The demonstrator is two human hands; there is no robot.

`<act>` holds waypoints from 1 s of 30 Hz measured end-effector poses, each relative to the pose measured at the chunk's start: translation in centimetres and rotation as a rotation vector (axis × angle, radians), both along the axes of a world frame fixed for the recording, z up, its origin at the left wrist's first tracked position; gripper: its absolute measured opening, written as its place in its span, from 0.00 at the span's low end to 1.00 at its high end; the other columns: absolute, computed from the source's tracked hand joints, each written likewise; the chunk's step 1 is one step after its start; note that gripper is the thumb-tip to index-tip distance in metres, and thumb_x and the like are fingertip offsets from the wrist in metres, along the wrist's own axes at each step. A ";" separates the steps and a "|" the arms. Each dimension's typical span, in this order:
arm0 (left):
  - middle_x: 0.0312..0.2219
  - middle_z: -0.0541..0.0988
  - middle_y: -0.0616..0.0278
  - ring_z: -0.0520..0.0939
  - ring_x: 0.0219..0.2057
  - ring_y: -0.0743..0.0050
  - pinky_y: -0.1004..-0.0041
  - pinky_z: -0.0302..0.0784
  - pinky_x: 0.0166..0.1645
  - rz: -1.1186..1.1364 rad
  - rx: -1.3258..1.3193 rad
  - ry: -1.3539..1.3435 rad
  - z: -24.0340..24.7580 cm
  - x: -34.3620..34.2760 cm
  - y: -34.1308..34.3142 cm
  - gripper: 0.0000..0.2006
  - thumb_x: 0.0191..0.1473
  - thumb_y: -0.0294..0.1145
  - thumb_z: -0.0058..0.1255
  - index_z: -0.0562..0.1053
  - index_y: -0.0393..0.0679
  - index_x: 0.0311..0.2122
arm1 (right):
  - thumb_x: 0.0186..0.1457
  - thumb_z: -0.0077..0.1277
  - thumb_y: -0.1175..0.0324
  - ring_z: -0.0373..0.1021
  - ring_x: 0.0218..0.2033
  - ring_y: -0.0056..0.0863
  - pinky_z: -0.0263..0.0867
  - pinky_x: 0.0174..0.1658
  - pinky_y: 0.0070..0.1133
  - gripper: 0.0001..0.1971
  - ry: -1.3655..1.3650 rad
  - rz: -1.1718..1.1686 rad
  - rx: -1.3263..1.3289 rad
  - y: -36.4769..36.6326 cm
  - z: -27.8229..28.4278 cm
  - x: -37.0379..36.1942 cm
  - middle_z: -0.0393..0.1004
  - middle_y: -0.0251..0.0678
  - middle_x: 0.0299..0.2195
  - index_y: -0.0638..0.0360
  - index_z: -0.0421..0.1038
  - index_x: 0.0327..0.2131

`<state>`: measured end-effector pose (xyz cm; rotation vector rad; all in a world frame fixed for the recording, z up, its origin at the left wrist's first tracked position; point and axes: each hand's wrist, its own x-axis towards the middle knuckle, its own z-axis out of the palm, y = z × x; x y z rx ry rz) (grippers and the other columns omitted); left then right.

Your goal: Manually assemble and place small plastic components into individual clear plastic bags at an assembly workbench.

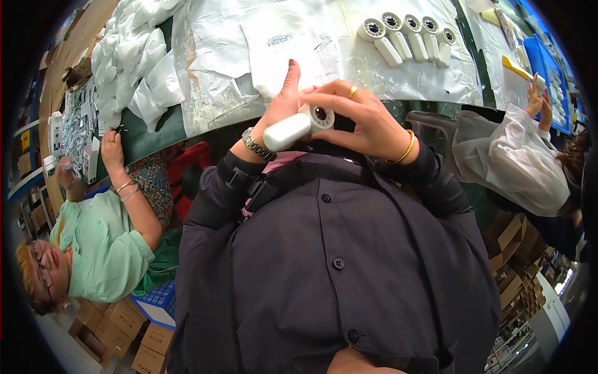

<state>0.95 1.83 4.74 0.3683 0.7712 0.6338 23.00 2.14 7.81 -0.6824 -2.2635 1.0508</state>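
Note:
A white handheld fan is between my hands at the near edge of the table, its thick handle pointing to the lower left. My left hand is behind the handle, with the thumb raised and the other fingers mostly hidden by the fan. The fingers and thumb of my right hand are curved around the fan's round head, which has a dark centre. Just beyond my hands lies a flat white bag with printing on it. Several matching fans lie in a row farther to the right.
Clear plastic sheeting covers the table. White bags are heaped at the far left, beside small parts. A co-worker in a green shirt sits at left; another in a pale top works at right. Cardboard boxes stand at lower left.

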 end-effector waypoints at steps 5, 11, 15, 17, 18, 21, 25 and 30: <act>0.32 0.81 0.64 0.80 0.32 0.75 0.72 0.75 0.34 0.208 0.529 0.553 -0.1 -1.3 0.3 0.27 0.67 0.60 0.50 0.79 0.40 0.46 | 0.59 0.66 0.71 0.77 0.50 0.27 0.75 0.48 0.24 0.28 0.025 -0.353 -0.113 0.0 -1.4 0.4 0.78 0.42 0.54 0.59 0.71 0.62; 0.33 0.82 0.63 0.80 0.41 0.64 0.66 0.73 0.45 0.152 1.495 1.386 -1.9 -4.2 1.9 0.10 0.54 0.36 0.69 0.82 0.45 0.39 | 0.67 0.60 0.70 0.78 0.41 0.16 0.74 0.39 0.15 0.23 0.391 -0.469 -0.567 0.7 -3.9 -1.7 0.82 0.37 0.46 0.69 0.69 0.61; 0.36 0.82 0.64 0.79 0.45 0.57 0.61 0.69 0.51 0.129 1.449 1.429 -2.9 -3.5 1.2 0.08 0.52 0.36 0.67 0.83 0.49 0.37 | 0.67 0.60 0.69 0.77 0.38 0.14 0.73 0.37 0.13 0.22 0.319 -0.474 -0.597 0.8 -4.7 -2.5 0.83 0.35 0.42 0.70 0.69 0.60; 0.38 0.82 0.65 0.78 0.46 0.59 0.61 0.68 0.51 0.122 1.415 1.447 -3.2 -3.5 1.1 0.09 0.53 0.38 0.67 0.82 0.49 0.37 | 0.67 0.60 0.69 0.77 0.38 0.14 0.73 0.37 0.13 0.22 0.283 -0.474 -0.625 0.9 -5.0 -2.6 0.83 0.35 0.41 0.69 0.70 0.60; 0.39 0.82 0.65 0.78 0.46 0.60 0.61 0.68 0.51 0.118 1.397 1.456 -3.3 -3.5 1.2 0.09 0.53 0.39 0.66 0.82 0.49 0.37 | 0.67 0.60 0.69 0.77 0.38 0.14 0.73 0.37 0.13 0.22 0.279 -0.479 -0.617 1.1 -5.3 -2.6 0.84 0.34 0.40 0.69 0.70 0.59; 0.39 0.82 0.65 0.79 0.45 0.59 0.62 0.68 0.49 0.082 1.403 1.453 -3.3 -4.0 2.5 0.10 0.53 0.40 0.67 0.83 0.49 0.38 | 0.67 0.60 0.68 0.77 0.37 0.14 0.73 0.37 0.13 0.21 0.259 -0.493 -0.628 0.7 -5.7 -2.5 0.84 0.34 0.39 0.69 0.70 0.59; 0.39 0.81 0.66 0.79 0.45 0.60 0.62 0.66 0.49 0.067 1.341 1.452 -4.3 -4.2 1.7 0.10 0.55 0.43 0.65 0.83 0.50 0.37 | 0.67 0.61 0.66 0.77 0.35 0.14 0.73 0.36 0.14 0.22 0.208 -0.497 -0.541 1.2 -5.3 -2.6 0.84 0.35 0.38 0.69 0.71 0.58; 0.37 0.81 0.66 0.79 0.46 0.61 0.61 0.65 0.49 0.134 1.340 1.461 -3.5 -3.5 1.6 0.09 0.57 0.43 0.64 0.82 0.50 0.34 | 0.66 0.62 0.63 0.77 0.34 0.15 0.74 0.37 0.15 0.23 0.158 -0.568 -0.541 0.8 -5.7 -2.8 0.85 0.36 0.37 0.69 0.72 0.57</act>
